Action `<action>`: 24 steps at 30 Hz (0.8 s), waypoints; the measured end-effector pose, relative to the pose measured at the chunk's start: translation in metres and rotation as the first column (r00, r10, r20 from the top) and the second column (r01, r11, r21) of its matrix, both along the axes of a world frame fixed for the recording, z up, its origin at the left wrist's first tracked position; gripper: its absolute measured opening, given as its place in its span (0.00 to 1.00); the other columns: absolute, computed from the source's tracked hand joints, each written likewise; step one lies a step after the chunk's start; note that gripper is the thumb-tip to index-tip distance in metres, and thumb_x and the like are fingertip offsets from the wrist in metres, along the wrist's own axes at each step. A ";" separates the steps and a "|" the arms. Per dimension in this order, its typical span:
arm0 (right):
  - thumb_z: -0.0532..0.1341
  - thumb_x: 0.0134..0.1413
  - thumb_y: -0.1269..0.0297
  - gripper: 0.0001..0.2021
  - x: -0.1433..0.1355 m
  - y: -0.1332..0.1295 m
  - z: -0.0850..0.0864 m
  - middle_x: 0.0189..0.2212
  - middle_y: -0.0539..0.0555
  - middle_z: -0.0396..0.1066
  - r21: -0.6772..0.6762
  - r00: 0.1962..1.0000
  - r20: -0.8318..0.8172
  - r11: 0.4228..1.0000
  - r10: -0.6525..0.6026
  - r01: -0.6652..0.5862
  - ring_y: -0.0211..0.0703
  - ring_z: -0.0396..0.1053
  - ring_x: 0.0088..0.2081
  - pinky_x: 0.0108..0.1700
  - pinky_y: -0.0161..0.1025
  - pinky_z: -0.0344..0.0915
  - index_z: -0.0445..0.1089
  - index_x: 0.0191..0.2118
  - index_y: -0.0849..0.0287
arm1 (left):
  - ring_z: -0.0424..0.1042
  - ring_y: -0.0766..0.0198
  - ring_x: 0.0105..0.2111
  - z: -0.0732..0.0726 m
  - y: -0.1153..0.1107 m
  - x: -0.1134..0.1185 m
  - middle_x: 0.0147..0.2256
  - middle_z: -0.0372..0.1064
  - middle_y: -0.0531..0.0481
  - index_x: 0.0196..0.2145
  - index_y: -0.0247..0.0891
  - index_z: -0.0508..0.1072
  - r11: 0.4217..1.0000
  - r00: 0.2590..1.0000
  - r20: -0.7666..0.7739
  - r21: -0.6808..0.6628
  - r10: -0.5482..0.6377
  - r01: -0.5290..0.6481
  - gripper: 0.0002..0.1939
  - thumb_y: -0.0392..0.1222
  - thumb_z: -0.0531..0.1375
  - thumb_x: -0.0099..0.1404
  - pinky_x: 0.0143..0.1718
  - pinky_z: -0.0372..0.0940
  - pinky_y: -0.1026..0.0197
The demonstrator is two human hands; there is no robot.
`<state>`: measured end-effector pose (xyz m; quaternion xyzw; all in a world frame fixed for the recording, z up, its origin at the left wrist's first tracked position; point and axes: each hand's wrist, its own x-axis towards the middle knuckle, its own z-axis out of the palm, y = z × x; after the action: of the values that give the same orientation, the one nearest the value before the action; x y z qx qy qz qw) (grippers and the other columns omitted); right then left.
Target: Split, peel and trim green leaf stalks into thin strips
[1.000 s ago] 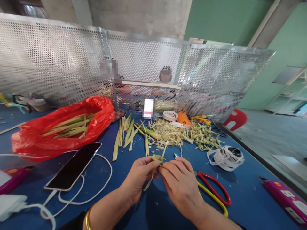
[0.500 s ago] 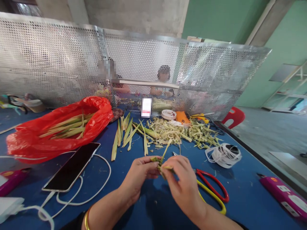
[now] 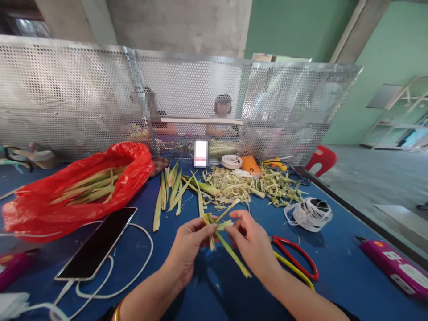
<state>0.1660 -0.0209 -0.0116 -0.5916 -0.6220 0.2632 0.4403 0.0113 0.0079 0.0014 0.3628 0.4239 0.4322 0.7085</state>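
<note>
While between red bag (image 3: pixel 134 166) and scissors (image 3: pixel 278 240), both hands (image 3: pixel 192 236) (image 3: pixel 251 240) tight on leaf strips (image 3: pixel 233 255).

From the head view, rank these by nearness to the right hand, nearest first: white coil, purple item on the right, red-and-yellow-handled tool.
1. Red-and-yellow-handled tool: just right of the right hand.
2. White coil: farther right and forward.
3. Purple item: at far right.

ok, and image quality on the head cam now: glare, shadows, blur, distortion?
Head view: hazy glare on the perforated metal screen; highlights on the red bag; soft shadow on the blue tabletop below the left hand and right hand; background shelf soft; white panel pixelated; apparent wide-angle stretch toward edges.
</note>
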 end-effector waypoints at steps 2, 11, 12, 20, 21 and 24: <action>0.55 0.57 0.66 0.16 0.003 0.000 -0.003 0.32 0.53 0.71 0.256 0.953 0.301 0.966 -0.040 -0.041 0.45 0.69 0.33 0.39 0.44 0.64 0.61 0.51 0.57 | 0.68 0.69 0.23 -0.001 0.003 -0.002 0.28 0.74 0.48 0.34 0.33 0.77 0.998 0.998 0.024 -0.029 0.051 -0.050 0.16 0.41 0.69 0.46 0.27 0.63 0.68; 0.52 0.60 0.71 0.11 0.005 -0.003 0.004 0.36 0.52 0.72 0.513 0.706 0.707 0.708 -0.028 -0.486 0.40 0.66 0.41 0.59 0.47 0.45 0.68 0.46 0.58 | 0.60 0.74 0.19 -0.006 0.002 0.002 0.20 0.67 0.53 0.32 0.33 0.78 0.998 0.996 -0.070 0.044 0.053 -0.050 0.14 0.39 0.69 0.44 0.21 0.55 0.71; 0.52 0.60 0.71 0.11 0.004 -0.004 0.005 0.37 0.52 0.72 0.512 0.700 0.713 0.701 -0.024 -0.497 0.41 0.66 0.42 0.59 0.47 0.44 0.67 0.46 0.58 | 0.59 0.74 0.19 -0.005 0.001 0.003 0.20 0.67 0.54 0.31 0.33 0.79 0.997 0.996 -0.082 0.068 0.043 -0.037 0.13 0.39 0.68 0.44 0.21 0.55 0.71; 0.52 0.56 0.74 0.08 -0.001 -0.008 0.009 0.38 0.55 0.70 0.510 0.814 0.576 0.747 0.072 -0.427 0.42 0.66 0.43 0.56 0.47 0.52 0.66 0.39 0.59 | 0.61 0.70 0.23 -0.002 -0.006 0.007 0.23 0.69 0.51 0.30 0.34 0.80 0.984 0.987 -0.153 0.166 -0.042 0.068 0.10 0.40 0.66 0.48 0.26 0.56 0.68; 0.53 0.56 0.74 0.07 0.000 -0.007 0.009 0.37 0.55 0.69 0.492 0.863 0.500 0.797 0.070 -0.350 0.42 0.66 0.42 0.52 0.45 0.55 0.66 0.37 0.59 | 0.60 0.71 0.22 -0.002 -0.007 0.007 0.23 0.69 0.51 0.30 0.34 0.80 0.978 0.982 -0.182 0.191 -0.045 0.080 0.10 0.40 0.65 0.48 0.25 0.55 0.68; 0.53 0.58 0.70 0.06 0.003 -0.003 0.007 0.29 0.52 0.65 0.331 0.944 0.327 0.932 0.035 -0.149 0.39 0.65 0.32 0.36 0.36 0.61 0.62 0.29 0.58 | 0.58 0.71 0.21 -0.002 -0.007 0.006 0.21 0.68 0.52 0.30 0.34 0.80 0.958 0.964 -0.254 0.246 -0.084 0.148 0.09 0.40 0.64 0.51 0.23 0.54 0.68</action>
<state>0.1691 -0.0242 -0.0044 -0.5078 -0.7486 0.0706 0.4205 0.0176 0.0008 -0.0008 0.5276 0.4235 0.3945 0.6218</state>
